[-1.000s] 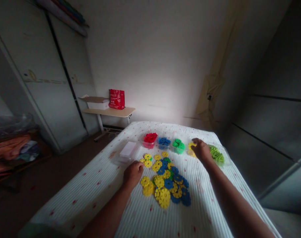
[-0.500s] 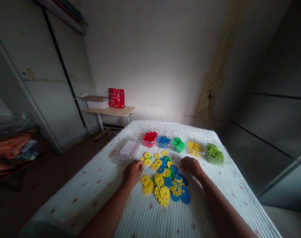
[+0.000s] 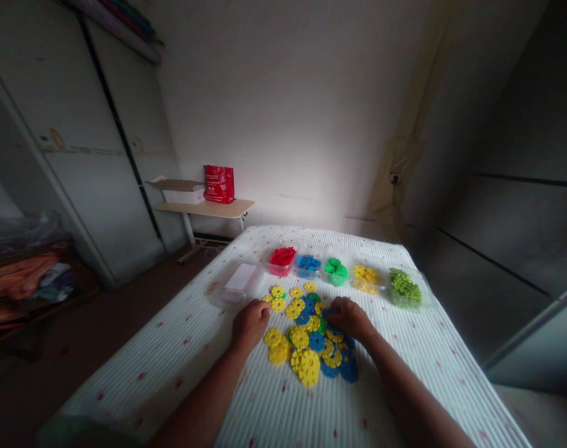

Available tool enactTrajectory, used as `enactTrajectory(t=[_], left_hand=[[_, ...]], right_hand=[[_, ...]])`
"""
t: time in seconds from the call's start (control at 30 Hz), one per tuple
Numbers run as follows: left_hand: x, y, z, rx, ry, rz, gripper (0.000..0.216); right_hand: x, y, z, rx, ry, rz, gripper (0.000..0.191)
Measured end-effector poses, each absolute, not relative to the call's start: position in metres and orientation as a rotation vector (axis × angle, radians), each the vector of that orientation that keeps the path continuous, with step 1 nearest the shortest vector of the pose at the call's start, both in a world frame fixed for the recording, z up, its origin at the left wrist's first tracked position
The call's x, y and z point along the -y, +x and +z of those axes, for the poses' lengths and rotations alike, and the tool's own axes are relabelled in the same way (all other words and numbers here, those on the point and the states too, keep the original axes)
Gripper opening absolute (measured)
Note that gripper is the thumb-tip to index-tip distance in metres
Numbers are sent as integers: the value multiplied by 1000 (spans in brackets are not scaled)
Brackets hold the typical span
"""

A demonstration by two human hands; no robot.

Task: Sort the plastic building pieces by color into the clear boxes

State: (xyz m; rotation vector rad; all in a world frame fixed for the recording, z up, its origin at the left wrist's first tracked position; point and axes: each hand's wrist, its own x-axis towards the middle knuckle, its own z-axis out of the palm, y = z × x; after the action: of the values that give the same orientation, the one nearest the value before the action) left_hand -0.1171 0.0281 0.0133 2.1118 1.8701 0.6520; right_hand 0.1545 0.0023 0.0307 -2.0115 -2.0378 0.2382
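Note:
A loose pile of notched plastic discs in yellow (image 3: 300, 338), blue (image 3: 317, 341) and green (image 3: 313, 298) lies on the striped cloth (image 3: 283, 417). My left hand (image 3: 251, 322) rests in a fist at the pile's left edge, close to a few yellow discs (image 3: 278, 303); nothing shows in it. My right hand (image 3: 351, 317) reaches over the pile's upper right side. Its fingers are curled down against blue discs, and the fingertips are partly hidden, so what they pinch does not show.
Behind the pile stand clear tubs of red pieces (image 3: 283, 256), blue pieces (image 3: 308, 264), green discs (image 3: 336, 271), yellow discs (image 3: 366, 275) and light green pieces (image 3: 404, 287). A clear container with a white block (image 3: 240, 278) sits left. Beyond, a side table (image 3: 218, 210) bears a red bag (image 3: 219, 184).
My right hand has moved left from beside the pile onto its upper right blue discs. My left hand has stayed in place.

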Motion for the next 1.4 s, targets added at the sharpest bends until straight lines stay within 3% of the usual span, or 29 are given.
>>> enactTrajectory(t=[0.2,0.43,0.6,0.67,1.03,1.4], left_hand=[[-28,-117,15,-1874,2114,640,23],[-29,-117,14,-1873,2092,635,23],[-28,-117,14,-1861,2102,658,22],[-28,-117,14,-1858,2114,660,22],[-28,-117,14,-1852,2118,663,23],[-30,-117,12,-1864,2108,668,23]], right_hand=[[-2,151,31,2037,-1982,256,20],[-4,165,46,1759,-1863,553,8],[5,183,60,1687,-1548,1112,24],[8,185,59,1717,-1537,1186,31],[5,177,49,2004,-1654,1016,35],[3,178,51,1994,-1658,923,20]])
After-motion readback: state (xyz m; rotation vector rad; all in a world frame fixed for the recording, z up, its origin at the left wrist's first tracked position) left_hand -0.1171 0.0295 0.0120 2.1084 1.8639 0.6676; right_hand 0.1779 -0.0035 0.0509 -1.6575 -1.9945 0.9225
